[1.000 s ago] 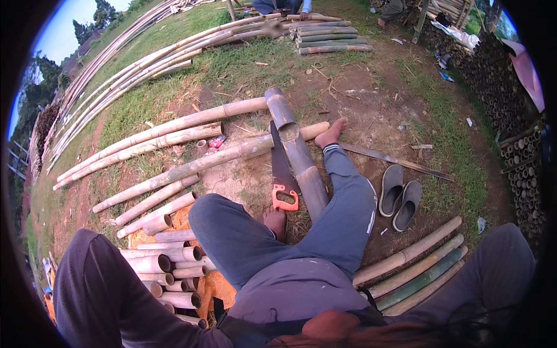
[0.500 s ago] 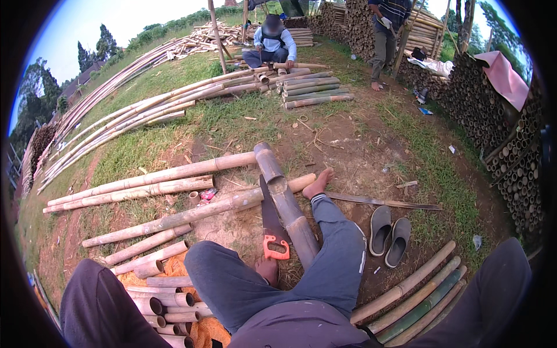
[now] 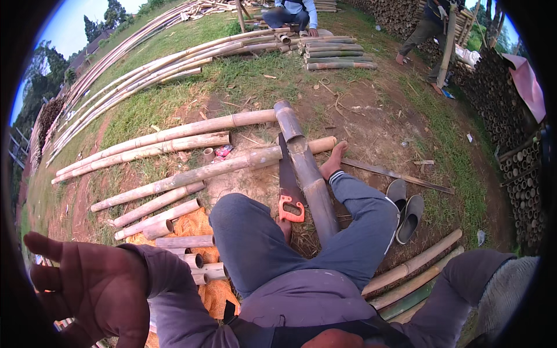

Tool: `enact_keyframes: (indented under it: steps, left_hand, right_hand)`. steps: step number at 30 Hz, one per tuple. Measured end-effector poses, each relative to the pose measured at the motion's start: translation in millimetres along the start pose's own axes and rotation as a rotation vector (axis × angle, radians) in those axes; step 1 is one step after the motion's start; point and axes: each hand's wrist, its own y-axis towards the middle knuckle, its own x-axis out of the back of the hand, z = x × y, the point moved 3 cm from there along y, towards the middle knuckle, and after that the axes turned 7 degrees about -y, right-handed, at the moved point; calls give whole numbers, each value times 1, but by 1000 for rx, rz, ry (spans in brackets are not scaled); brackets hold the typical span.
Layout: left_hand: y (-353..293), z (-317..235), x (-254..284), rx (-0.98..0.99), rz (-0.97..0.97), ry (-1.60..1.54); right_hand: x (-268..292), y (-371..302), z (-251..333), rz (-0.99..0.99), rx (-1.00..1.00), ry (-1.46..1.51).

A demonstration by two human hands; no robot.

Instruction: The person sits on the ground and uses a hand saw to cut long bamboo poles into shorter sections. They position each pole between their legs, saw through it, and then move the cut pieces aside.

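Observation:
I sit on the ground with my legs bent, one bare foot (image 3: 333,162) resting against a thick bamboo pole (image 3: 306,168) that runs away from me between my knees. A hand saw (image 3: 288,185) with an orange handle lies beside that pole. My left hand (image 3: 87,287) is raised at the lower left, palm up and fingers spread, holding nothing. My right hand is out of sight; only its grey sleeve (image 3: 470,284) and a pale cuff show at the lower right.
Long bamboo poles (image 3: 174,136) lie to my left, with short cut pieces (image 3: 174,240) on an orange net bag. Grey slippers (image 3: 406,209) and more poles lie to my right. Two people work by bamboo stacks at the far top.
The view has tilted upward, showing more of the far yard and people. My left hand has come up into view, open, at the lower left.

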Motion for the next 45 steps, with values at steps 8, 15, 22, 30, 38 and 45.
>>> enact_keyframes:
  steps: [8, 15, 22, 30, 38, 45]
  left_hand:
    - [-332, 100, 97, 1445, 969, 460]
    - [-505, 80, 177, 1705, 1516, 701]
    - [-582, 131, 209, 1421, 1861, 973]
    - [-613, 170, 236, 1446, 2051, 784]
    - [-578, 194, 76, 1133, 1831, 574]
    - [-634, 218, -124, 1256, 1723, 275]
  right_hand:
    - [-144, -223, 3, 800, -954, 259]
    - [-186, -467, 123, 1647, -929, 388]
    - [-191, -510, 160, 1891, -894, 429]
    - [-210, -502, 139, 1889, -1079, 477]
    - [-227, -498, 132, 1724, -1215, 572]
    - [-238, -492, 110, 1517, -1221, 499]
